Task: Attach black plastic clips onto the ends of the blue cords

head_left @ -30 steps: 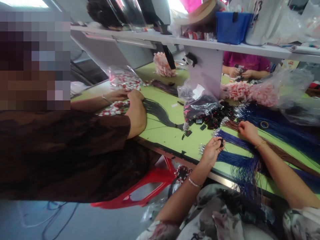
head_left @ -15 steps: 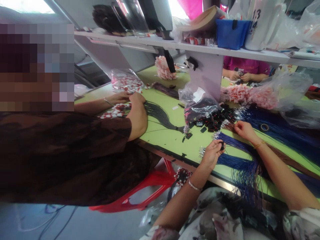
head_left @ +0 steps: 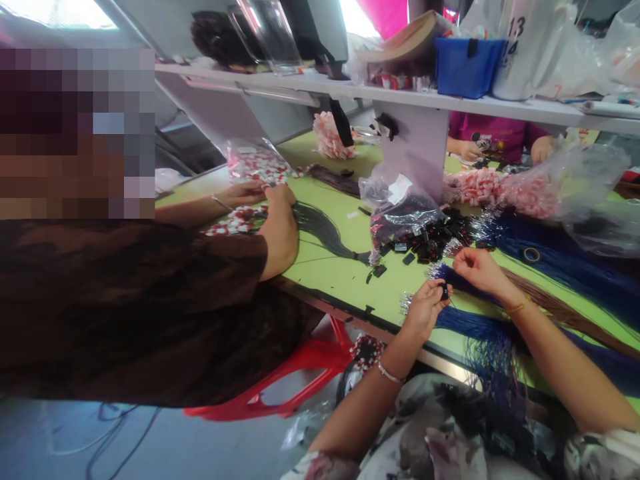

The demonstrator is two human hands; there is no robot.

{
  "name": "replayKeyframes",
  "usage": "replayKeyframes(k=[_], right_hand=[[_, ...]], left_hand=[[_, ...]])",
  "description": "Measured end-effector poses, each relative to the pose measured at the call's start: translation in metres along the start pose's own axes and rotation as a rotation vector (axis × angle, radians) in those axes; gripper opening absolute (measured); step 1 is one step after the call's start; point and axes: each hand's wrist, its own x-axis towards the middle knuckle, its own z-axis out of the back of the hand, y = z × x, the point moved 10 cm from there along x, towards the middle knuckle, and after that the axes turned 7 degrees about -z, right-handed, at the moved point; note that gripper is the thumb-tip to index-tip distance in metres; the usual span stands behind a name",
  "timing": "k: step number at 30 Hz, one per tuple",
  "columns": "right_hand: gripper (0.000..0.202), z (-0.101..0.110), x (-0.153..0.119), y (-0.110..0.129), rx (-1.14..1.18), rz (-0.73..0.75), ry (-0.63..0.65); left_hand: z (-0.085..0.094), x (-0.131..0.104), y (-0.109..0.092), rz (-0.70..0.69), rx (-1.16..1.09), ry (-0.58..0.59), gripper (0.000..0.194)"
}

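Note:
Between the fingertips of my left hand (head_left: 424, 308) is a small black plastic connector housing (head_left: 445, 291), with a thin dark wire trailing just below it. My right hand (head_left: 477, 272) is up and to the right of it, thumb and fingers pinched together; whatever they hold is too small to make out. Under my right hand lies a bundle of violet-blue wires (head_left: 447, 274) with silvery crimped ends. A blue wire bundle (head_left: 465, 323) passes beneath my left wrist. Brown wires (head_left: 547, 297) run off to the right. Loose black housings (head_left: 430, 243) are heaped behind my hands.
A co-worker's arm (head_left: 277, 233) reaches over the green table (head_left: 320, 273) at left, near a dark wire bundle (head_left: 325, 230). A clear bag (head_left: 400, 200) stands by the heap. Dark blue wires (head_left: 570, 267) carry a tape roll (head_left: 531, 255). A shelf (head_left: 300, 83) spans above.
My right hand has moved left from the brown wires towards my left hand, fingers still pinched. My left hand keeps the black housing in nearly the same place.

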Motion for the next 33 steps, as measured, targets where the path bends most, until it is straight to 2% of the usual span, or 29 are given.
replayKeyframes(k=[4, 9, 18, 24, 33], right_hand=[[0.012, -0.021, -0.024, -0.014, 0.016, -0.024, 0.033], [0.016, -0.025, -0.039, -0.025, -0.068, -0.050, -0.025], [0.013, -0.029, -0.044, -0.017, -0.146, -0.015, -0.014], [0.015, -0.025, -0.046, -0.011, -0.184, -0.025, -0.057], [0.015, -0.025, -0.048, -0.003, -0.273, -0.013, -0.044]], left_hand=[[0.001, 0.001, 0.000, -0.013, -0.007, 0.010, 0.027], [0.000, 0.001, 0.000, -0.020, -0.023, 0.026, 0.024], [0.001, 0.001, 0.000, -0.030, -0.018, 0.026, 0.023], [-0.001, 0.000, -0.002, -0.035, -0.008, 0.031, 0.025], [0.002, -0.001, -0.002, -0.064, 0.034, 0.016, 0.029]])
